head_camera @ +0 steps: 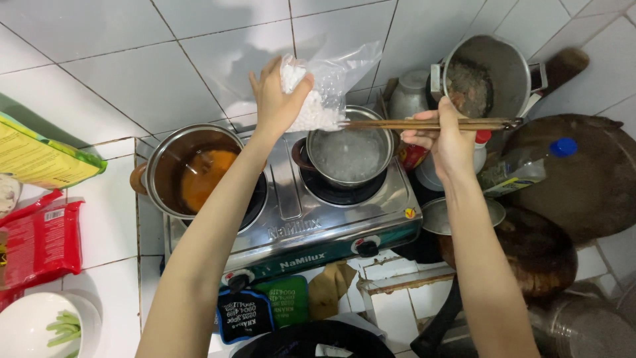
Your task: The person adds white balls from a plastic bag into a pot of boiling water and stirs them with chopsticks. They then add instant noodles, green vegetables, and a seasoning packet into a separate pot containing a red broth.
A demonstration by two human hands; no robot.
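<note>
Nearest the lens, two bare forearms reaching up over a steel two-burner stove (291, 219). Left hand (277, 99) closed around a clear plastic bag (328, 86) of small white pellets, bag tipped and held just above the small pot (350, 156) on the right burner. Right hand (449, 139) curled shut on a pair of wooden chopsticks (424, 124), held level, tips touching the bag's lower edge above the pot's rim. Pale cloudy liquid in that pot. On the left burner, a larger pot (192, 169) with orange broth. Far left on the white tiles, a red packet (40, 242), a green-and-yellow packet (43, 156) and a white bowl (26, 325) with green pieces. Upper right, a grey pot (487, 73) with dark contents.
</note>
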